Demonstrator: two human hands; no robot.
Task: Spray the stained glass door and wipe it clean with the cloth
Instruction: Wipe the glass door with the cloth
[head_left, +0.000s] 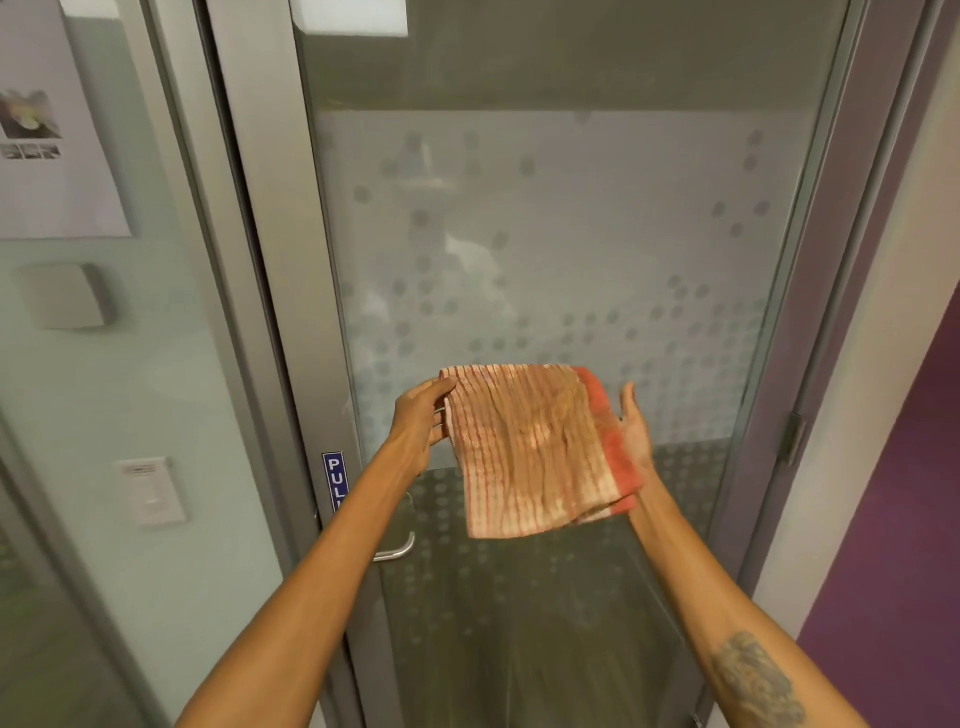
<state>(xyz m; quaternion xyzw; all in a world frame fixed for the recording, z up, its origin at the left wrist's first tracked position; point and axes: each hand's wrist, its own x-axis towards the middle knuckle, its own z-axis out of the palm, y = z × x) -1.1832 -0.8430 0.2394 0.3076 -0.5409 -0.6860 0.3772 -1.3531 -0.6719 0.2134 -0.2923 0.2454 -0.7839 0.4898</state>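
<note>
A glass door (597, 218) with a frosted band and a dotted pattern fills the middle of the head view. Whitish smears show on the frosted part, left of centre. In front of the door, at waist height, hangs a folded red-and-cream striped cloth (535, 447). My left hand (418, 421) pinches the cloth's upper left edge. My right hand (634, 431) lies flat under the cloth's right side, palm up, fingers spread. No spray bottle is in view.
A metal door frame (291, 270) runs down the left, with a blue PULL sign (333, 480) and a curved handle (397, 551) below my left arm. A side glass panel carries a paper notice (52, 119) and a switch plate (150, 491). A purple wall (904, 519) stands on the right.
</note>
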